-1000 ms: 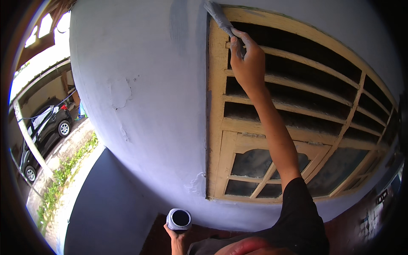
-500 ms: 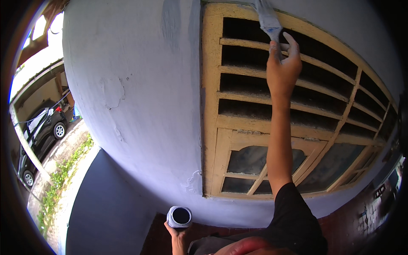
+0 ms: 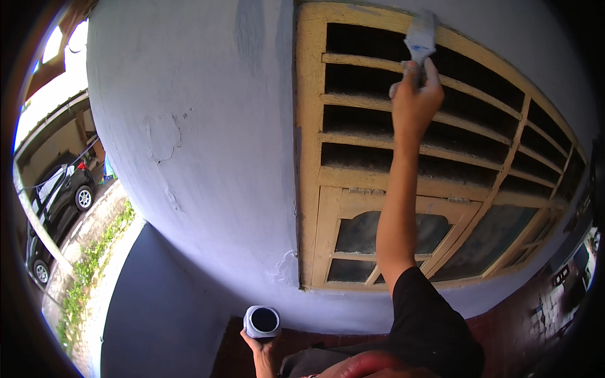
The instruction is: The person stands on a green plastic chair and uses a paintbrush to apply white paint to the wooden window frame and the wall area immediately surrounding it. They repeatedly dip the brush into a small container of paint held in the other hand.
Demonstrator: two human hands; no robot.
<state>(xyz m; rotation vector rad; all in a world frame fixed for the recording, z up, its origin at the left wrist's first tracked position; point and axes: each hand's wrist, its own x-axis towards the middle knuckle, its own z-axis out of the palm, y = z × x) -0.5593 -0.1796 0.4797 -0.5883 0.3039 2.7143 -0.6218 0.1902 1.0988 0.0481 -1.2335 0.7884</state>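
My right hand (image 3: pixel 416 94) is raised high, closed around the handle of a paintbrush (image 3: pixel 420 43). The brush points upward, its bristles at the top edge of the yellow wooden window frame (image 3: pixel 310 126), where it meets the wall above. Whether the bristles touch wood or wall I cannot tell. Low down, my left hand (image 3: pixel 259 343) grips a paint container (image 3: pixel 252 322), pale and smeared on the outside, its round mouth facing up and dark inside. Light bluish paint covers the wall (image 3: pixel 208 208), with darker grey strokes near its top and along the frame.
Slatted vents (image 3: pixel 359 101) fill the window's upper part, above glazed panels (image 3: pixel 362 238). Cracked, peeling patches (image 3: pixel 170 142) mark the wall. A dark blue low wall (image 3: pixel 157 302) stands at the lower left. Beyond are a grass strip (image 3: pixel 94 264) and a parked black car (image 3: pixel 60 198).
My right hand has turned, and the brush tip has shifted rightward along the top of the frame. The left hand with the container stays almost in place. The view has shifted slightly.
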